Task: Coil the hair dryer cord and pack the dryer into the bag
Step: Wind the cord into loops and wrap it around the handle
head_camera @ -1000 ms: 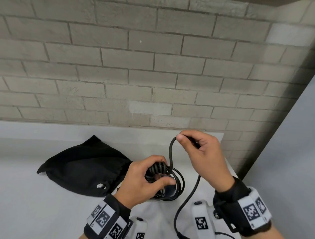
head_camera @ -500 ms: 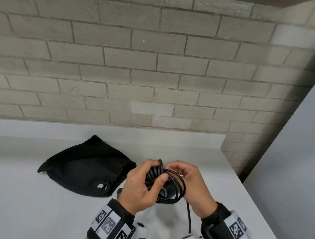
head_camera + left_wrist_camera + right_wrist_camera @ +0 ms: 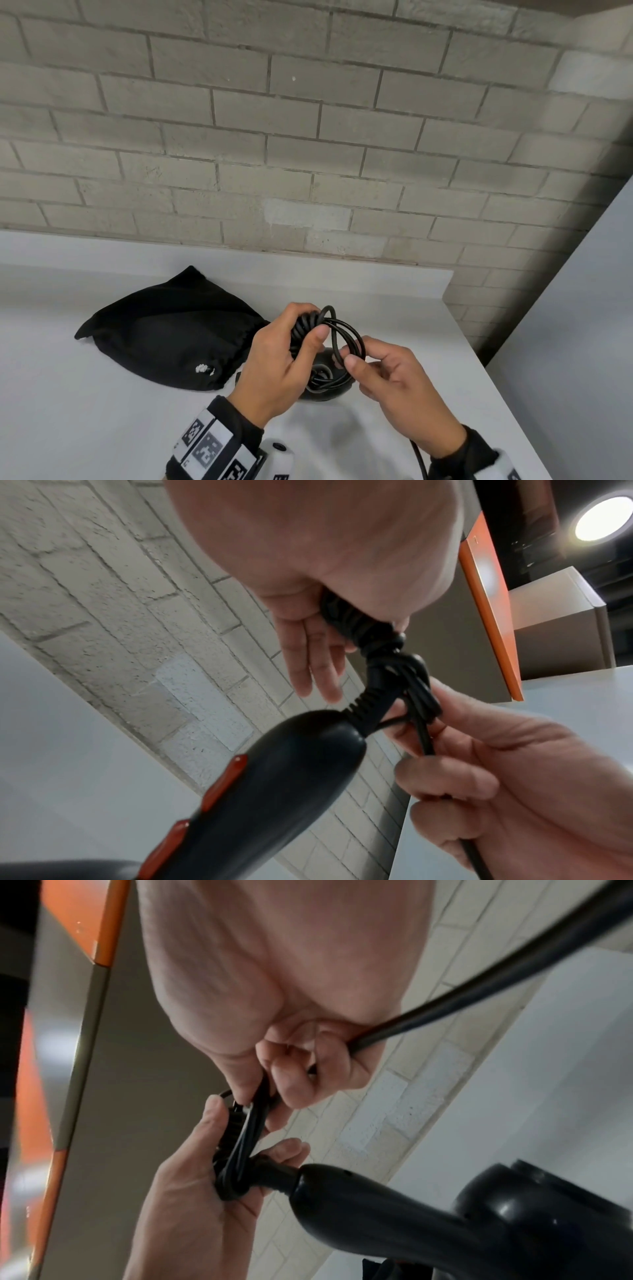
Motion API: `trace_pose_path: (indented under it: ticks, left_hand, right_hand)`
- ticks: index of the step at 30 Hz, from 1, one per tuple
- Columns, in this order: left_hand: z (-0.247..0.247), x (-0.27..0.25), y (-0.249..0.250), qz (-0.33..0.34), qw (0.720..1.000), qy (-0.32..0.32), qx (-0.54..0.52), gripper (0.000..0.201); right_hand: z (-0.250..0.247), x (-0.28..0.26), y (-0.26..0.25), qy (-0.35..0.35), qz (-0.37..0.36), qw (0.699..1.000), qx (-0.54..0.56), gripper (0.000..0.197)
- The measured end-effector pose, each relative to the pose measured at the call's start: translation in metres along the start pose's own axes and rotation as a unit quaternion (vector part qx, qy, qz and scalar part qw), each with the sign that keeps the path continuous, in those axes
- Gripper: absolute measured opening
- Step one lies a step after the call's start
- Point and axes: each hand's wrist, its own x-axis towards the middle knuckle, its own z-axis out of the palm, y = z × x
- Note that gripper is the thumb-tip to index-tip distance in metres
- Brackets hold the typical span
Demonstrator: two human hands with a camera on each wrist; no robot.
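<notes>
From the head view, we hold the gathered loops of the cord point(image 3: 337, 334) in our left hand point(image 3: 277, 370), fingers and thumb curled tight round the bundle so the finished turns cannot spring apart. Our right hand point(image 3: 394, 387), at about 4 o'clock from the coil, pinches the free run of cord, presumably to lay one more turn. The hair dryer point(image 3: 325, 383) hangs under the hands, just over the desk point(image 3: 85, 411). The bag point(image 3: 171, 329) lies at 9 o'clock from the hands, its gathered mouth facing them, handy for packing.

In the left wrist view, the left grip closes on the bundle just above the ribbed strain relief, so the dryer handle point(image 3: 274, 791) dangles beneath, its orange switches point(image 3: 222, 780) showing. The right-hand fingers point(image 3: 445, 780) are curled about the single strand.

In the right wrist view, the free cord point(image 3: 479, 988) runs out of the closed right grip toward 2 o'clock; how much remains uncoiled we cannot tell.
</notes>
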Motion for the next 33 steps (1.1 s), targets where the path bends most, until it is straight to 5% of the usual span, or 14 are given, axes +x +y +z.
trace_pose_path:
  ticks: [7,10,15,23,27,30,33]
  left_hand:
    - [-0.007,-0.001,0.008,-0.043,0.993,-0.09,-0.065,0.056]
    - [-0.009,0.001,0.012,-0.062,0.987,-0.113,-0.095,0.05]
    - [-0.004,-0.005,0.015,-0.058,0.992,-0.061,-0.095,0.027]
    - [0.0,-0.007,0.011,-0.07,0.99,0.031,-0.116,0.026]
    - [-0.001,-0.008,0.01,-0.09,0.986,0.057,-0.129,0.027]
    - [0.0,-0.008,0.01,-0.107,0.982,0.072,-0.135,0.029]
    - [0.003,-0.009,0.01,-0.123,0.978,0.071,-0.154,0.029]
  right_hand:
    - [-0.005,-0.001,-0.007,-0.05,-0.012,0.977,-0.207,0.021]
    - [-0.006,-0.001,-0.003,-0.04,-0.028,0.962,-0.27,0.031]
    - [0.003,-0.004,-0.005,-0.042,-0.036,0.972,-0.229,0.024]
    - [0.018,-0.015,0.001,0.034,-0.016,0.999,-0.03,0.01]
    - [0.021,-0.023,0.011,0.081,-0.015,0.993,-0.088,0.032]
    - [0.033,-0.027,0.013,0.193,-0.081,0.954,-0.215,0.047]
    - [0.044,-0.028,0.014,0.256,-0.221,0.872,-0.353,0.036]
